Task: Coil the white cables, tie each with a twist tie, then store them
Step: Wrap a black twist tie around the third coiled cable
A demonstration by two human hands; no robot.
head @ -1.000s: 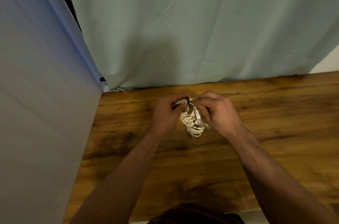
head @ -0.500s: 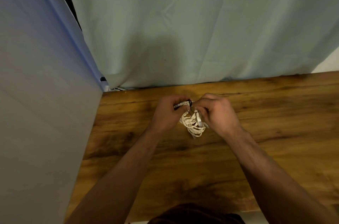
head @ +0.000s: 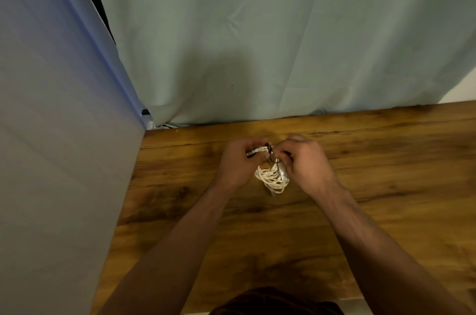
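Head view, looking down. Holding the coiled white cable (head: 271, 178) between both hands, just over the wooden bench (head: 386, 185), with a pale green curtain (head: 257, 44) hanging beyond the knuckles.

Gripping the neck of the coil with the left hand (head: 238, 160), fingers curled round it. Showing the dark twist tie (head: 268, 147) just off that hand's fingertips, on the side toward the other hand. Pinching the tie's free end with the right hand (head: 306, 160), fingers curled in, almost knuckle to knuckle with the left. Letting the loose loops hang below and between the two hands, with a pale connector (head: 282, 173) lying against the inner side of the right hand. Cannot tell how many turns are already in the tie: too small and too dark.

Judged to be mid-tie on this cable, with storing yet to come. To do it well:
- Clamp the neck hard with the left hand, so that no loop slides out toward the wrist.
- Roll the tie ends round each other with the right hand rather than tugging away from the coil.
- Seat the tie close against the left hand's fingertips, tight to the bundle.
- Tuck the connector inside the loops before finishing.
- Fold the sharp ends flat toward the coil, away from either palm.
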